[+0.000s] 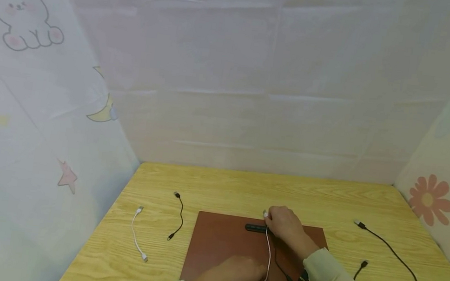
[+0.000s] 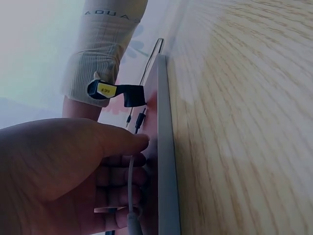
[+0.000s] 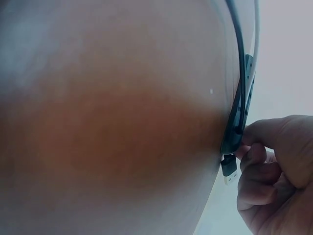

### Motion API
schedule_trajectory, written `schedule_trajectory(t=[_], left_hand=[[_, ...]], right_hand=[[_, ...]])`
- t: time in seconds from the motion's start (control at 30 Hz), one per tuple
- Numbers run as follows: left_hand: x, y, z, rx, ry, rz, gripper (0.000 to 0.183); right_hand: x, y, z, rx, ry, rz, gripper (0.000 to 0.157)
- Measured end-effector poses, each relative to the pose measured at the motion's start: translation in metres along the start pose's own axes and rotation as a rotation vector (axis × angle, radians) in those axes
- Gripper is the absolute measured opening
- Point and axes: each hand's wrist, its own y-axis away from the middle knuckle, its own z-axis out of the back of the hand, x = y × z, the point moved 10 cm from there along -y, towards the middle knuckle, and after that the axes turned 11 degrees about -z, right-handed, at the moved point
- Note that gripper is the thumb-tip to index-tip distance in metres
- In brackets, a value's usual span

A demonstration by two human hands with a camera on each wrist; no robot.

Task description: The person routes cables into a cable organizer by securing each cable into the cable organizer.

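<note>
Yellowish wood-grain table, w/ pale creased sheeting behind & on both sides; rabbit print showed on the L, red flower print on the R. Brown board lay flat on the wood, blk holder near its far edge. White cable ran over the board btwn both hands: R hand pinched its far end by the holder, L hand gripped its near part. Short white cord lay L of the board, long blk cord R.
</note>
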Motion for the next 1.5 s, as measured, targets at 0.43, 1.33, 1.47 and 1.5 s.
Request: schedule_trajectory(t=[0.43, 1.33, 1.47, 1.5], left_hand=[[0.002, 0.005, -0.002, 0.059, 0.057, 0.000, 0.032], [0.062, 0.033, 0.018, -0.097, 0.179, 0.169, 0.012], [0.082, 0.046, 0.028, -0.153, 0.169, 0.232, 0.011], [0.087, 0.049, 0.030, -0.169, 0.161, 0.244, 0.010]], right_hand=[[-0.002, 0.003, 0.000, 0.028, -0.047, -0.002, 0.036], [-0.007, 0.032, 0.014, -0.032, -0.032, 0.060, 0.013], [-0.010, 0.039, 0.017, -0.033, -0.019, 0.049, 0.007], [-0.011, 0.041, 0.018, -0.034, -0.017, 0.044, 0.007]])
